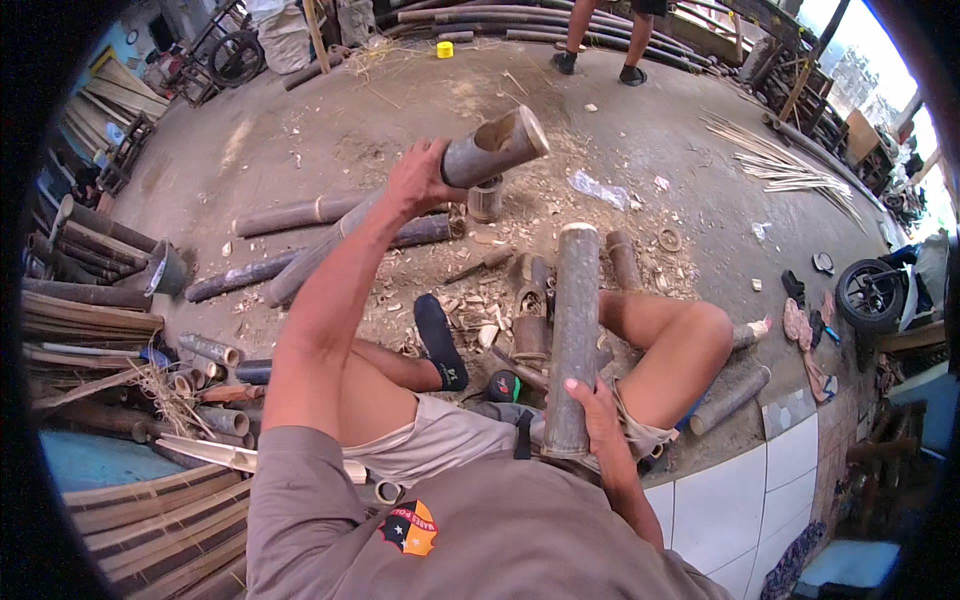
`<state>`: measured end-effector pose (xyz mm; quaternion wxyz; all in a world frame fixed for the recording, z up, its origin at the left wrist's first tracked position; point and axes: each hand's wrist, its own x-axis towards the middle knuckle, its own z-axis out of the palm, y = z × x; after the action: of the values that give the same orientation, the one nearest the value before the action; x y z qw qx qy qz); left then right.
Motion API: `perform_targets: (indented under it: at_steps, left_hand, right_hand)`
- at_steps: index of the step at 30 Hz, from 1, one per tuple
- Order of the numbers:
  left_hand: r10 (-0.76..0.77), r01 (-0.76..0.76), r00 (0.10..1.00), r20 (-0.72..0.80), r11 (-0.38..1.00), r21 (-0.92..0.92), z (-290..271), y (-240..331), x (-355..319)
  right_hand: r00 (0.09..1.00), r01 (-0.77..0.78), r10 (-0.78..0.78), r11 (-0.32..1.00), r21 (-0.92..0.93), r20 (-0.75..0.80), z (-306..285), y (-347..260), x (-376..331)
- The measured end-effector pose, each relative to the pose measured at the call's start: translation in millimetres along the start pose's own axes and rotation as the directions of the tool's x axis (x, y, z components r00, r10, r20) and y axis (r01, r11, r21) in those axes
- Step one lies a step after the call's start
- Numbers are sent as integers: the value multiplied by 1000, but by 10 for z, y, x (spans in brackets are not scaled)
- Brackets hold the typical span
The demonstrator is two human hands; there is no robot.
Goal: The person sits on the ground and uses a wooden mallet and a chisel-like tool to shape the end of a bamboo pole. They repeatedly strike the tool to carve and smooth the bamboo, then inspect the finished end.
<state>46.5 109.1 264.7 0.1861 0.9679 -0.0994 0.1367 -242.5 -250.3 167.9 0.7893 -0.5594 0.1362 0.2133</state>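
Note:
My left hand (418, 180) is wrapped round a long dark bamboo pole (480, 155), raised at its far end, where an opening is cut into its wall. Part of the pole is hidden behind my forearm. My right hand (598, 415) grips the lower part of a grey bamboo tube (577, 320), which stands tilted between my legs with a pale cut upper end. Left of this tube lies a short bamboo piece (531, 330) with a cut-out. A blade-like tool (482, 264) rests among the shavings, and a short bamboo stub (486, 202) is below the raised pole end.
Bamboo poles (290, 214) lie at the left, near stacked bamboo strips (150, 510). Wood chips (630, 225) cover the ground ahead. Split sticks (795, 165) and a wheel (868, 293) are at the right. Another person's legs (605, 40) show at the back, near a yellow object (445, 49).

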Motion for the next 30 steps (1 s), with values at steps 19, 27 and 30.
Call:
perform_targets:
  at_steps: [19, 27, 30]
  left_hand:
    - [43, -55, 998, -47, 950, -307, -1008, 154, -357]
    - [88, -42, 994, 66, 859, -511, -1133, 71, -443]
    - [62, -16, 995, 78, 874, -486, -1165, 87, -479]
  right_hand:
    - [914, 406, -331, 764, -501, 235, 594, -987, 252]
    - [873, 468, -404, 533, -705, 274, 354, -1178, 246]
    - [868, 453, -435, 495, -741, 240, 405, -1191, 271]
